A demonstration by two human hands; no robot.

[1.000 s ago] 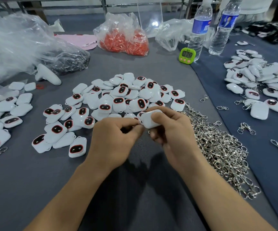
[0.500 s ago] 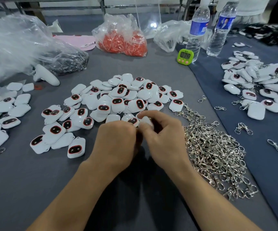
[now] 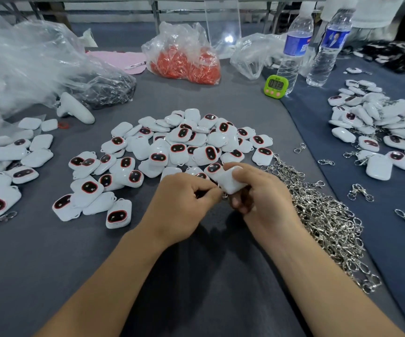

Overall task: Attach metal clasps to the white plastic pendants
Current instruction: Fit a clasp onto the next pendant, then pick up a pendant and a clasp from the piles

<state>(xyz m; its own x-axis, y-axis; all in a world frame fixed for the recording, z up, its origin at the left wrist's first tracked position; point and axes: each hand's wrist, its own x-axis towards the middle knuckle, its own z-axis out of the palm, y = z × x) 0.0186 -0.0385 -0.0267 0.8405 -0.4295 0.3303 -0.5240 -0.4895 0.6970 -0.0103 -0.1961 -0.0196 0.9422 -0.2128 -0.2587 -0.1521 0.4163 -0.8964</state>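
Grey cloth (image 3: 51,263) covers the bench. The right hand (image 3: 267,198) grips one white pendant (image 3: 230,182) between thumb and curled fingers. The left hand (image 3: 184,205) pinches thumb against forefinger at the pendant's lower corner, where a glint of a clasp (image 3: 224,196) shows; whether it is hooked on is hidden. Just beyond the fingertips lies a heap of bare pendants (image 3: 184,147). Right of the right-hand fingers lie loose clasps (image 3: 325,215) and, farther out, finished pendants (image 3: 378,132) carrying clasps. Judging by the heaps, much work remains.
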